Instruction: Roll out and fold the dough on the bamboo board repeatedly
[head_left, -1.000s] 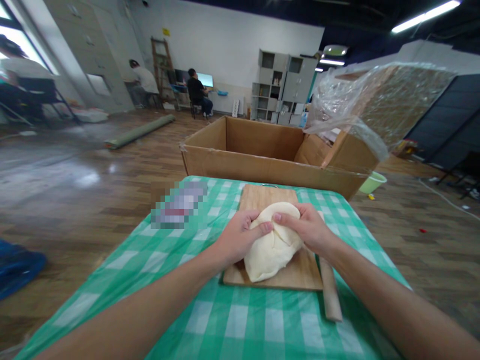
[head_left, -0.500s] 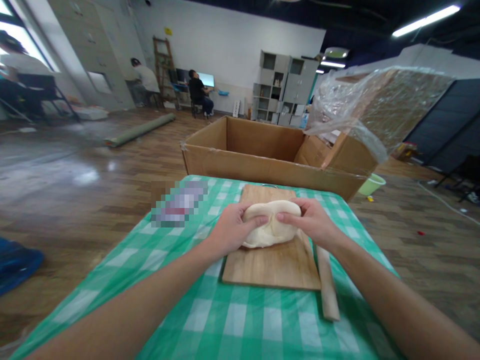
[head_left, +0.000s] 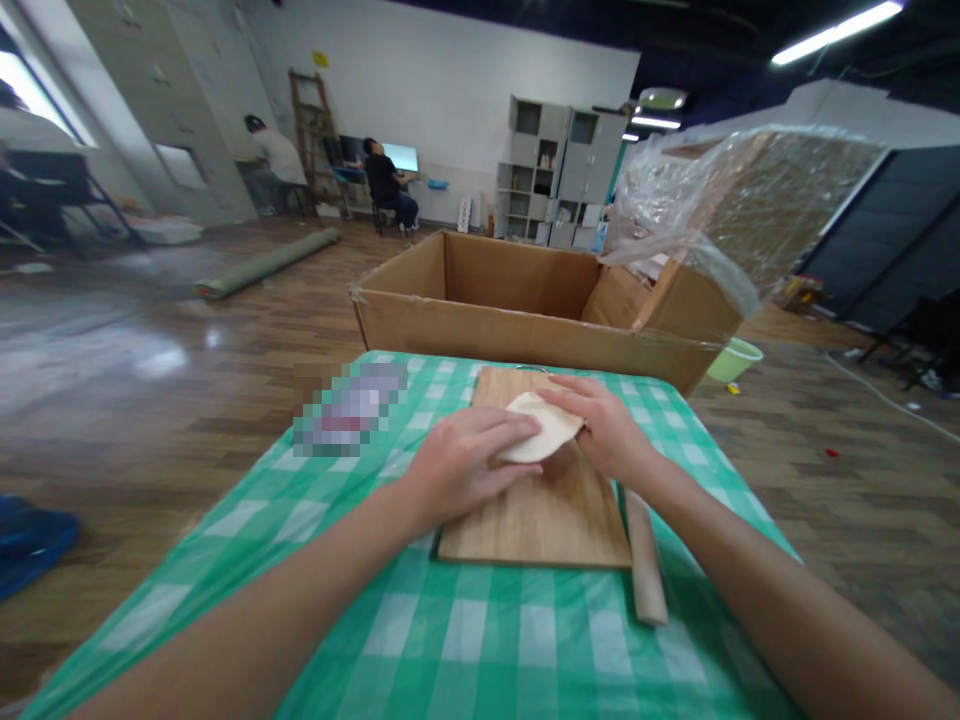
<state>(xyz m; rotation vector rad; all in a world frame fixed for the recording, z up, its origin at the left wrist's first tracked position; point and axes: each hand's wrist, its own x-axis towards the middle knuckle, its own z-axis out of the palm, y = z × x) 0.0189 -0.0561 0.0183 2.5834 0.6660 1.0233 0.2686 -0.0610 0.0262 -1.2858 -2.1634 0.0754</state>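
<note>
A pale lump of dough (head_left: 541, 432) lies on a wooden cutting board (head_left: 540, 510) set on a green checked tablecloth (head_left: 465, 630). My left hand (head_left: 465, 462) lies over the dough's left side with its fingers flat on top. On the dough's right side my right hand (head_left: 600, 425) presses down, fingers stretched over the top. Both hands hide most of the dough. A wooden rolling pin (head_left: 643, 560) rests on the cloth along the board's right edge, under my right forearm.
A large open cardboard box (head_left: 525, 300) stands just beyond the table's far edge, with a plastic-wrapped panel (head_left: 757, 200) leaning at its right. A blurred-out object (head_left: 349, 410) lies at the cloth's far left. People sit at desks far back. A green bowl (head_left: 735, 358) is on the floor.
The dough was held up and folded between both hands; now it is down on the far part of the board, flattened under my hands, which have moved forward over it.
</note>
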